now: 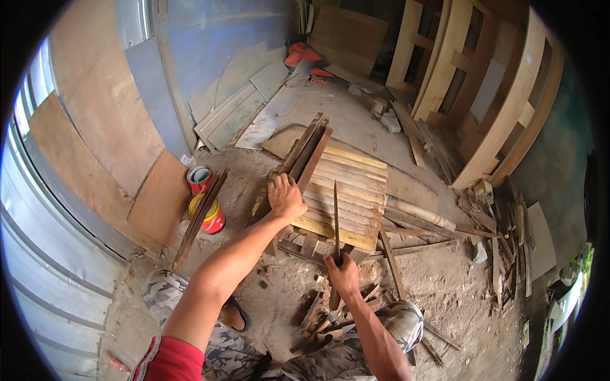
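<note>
My left hand (287,198) grips the near end of long dark wooden planks (310,155), fingers curled over the wood. The planks stand on edge side by side, slanting away from me across the left part of a low slatted wooden bench (349,190). In my right hand (343,276), closed around its grip, is a long-bladed knife (336,216). Its narrow dark blade points up and away over the bench, seen nearly edge-on, so its full shape is unclear. The blade appears apart from the planks, to their right.
On the left, a dark plank (200,219) leans across a red-and-yellow can (215,216) and a red paint can (199,177). Scrap wood (508,241) lies at right; a hammer-like tool (325,322) lies between my knees. Wooden frames (502,114) stand at the far right.
</note>
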Motion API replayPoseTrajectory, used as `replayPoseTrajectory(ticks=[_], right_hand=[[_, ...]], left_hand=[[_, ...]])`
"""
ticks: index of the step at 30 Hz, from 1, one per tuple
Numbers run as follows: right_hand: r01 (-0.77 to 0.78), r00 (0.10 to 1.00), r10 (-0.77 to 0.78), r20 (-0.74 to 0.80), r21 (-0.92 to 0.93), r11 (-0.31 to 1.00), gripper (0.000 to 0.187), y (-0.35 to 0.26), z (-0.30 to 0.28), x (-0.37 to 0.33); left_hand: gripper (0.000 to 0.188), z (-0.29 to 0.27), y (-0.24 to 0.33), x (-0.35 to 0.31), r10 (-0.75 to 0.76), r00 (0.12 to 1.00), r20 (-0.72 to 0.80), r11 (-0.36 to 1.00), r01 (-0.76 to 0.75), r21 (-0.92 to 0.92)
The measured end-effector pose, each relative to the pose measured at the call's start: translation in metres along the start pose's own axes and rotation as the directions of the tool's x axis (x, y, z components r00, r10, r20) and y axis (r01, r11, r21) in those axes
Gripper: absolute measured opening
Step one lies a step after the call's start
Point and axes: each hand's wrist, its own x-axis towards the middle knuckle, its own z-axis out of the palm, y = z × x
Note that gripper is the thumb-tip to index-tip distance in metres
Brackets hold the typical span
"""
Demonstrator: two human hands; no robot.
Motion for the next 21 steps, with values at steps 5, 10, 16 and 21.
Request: replayPoseTrajectory(ticks=[5, 10, 16, 21], right_hand=[[0.097, 0.993, -0.106, -0.045, -0.169, 0.981, 0.047, 0.015, 0.006, -0.004], [0.081, 0.996, -0.076, 0.039, -0.162, 0.983, 0.048, 0.023, 0.006, -0.017], [0.039, 0.977, 0.0, 0.212, -0.182, 0.982, 0.049, 0.024, -0.007, -0.035], [0.094, 0.973, -0.021, 0.231, -0.309, 0.946, 0.047, 0.031, -0.02, -0.054]], left_hand=[[0.102, 0.005, -0.01, 0.008, -0.18, 0.97, 0.164, 0.979, 0.193, -0.064], [0.11, 0.005, -0.019, 0.023, -0.251, 0.941, 0.228, 0.953, 0.282, -0.115], [0.112, -0.005, -0.029, 0.026, -0.196, 0.939, 0.281, 0.974, 0.219, -0.052], [0.118, 0.011, -0.073, 0.011, -0.023, 0.961, 0.276, 0.968, 0.091, -0.234]])
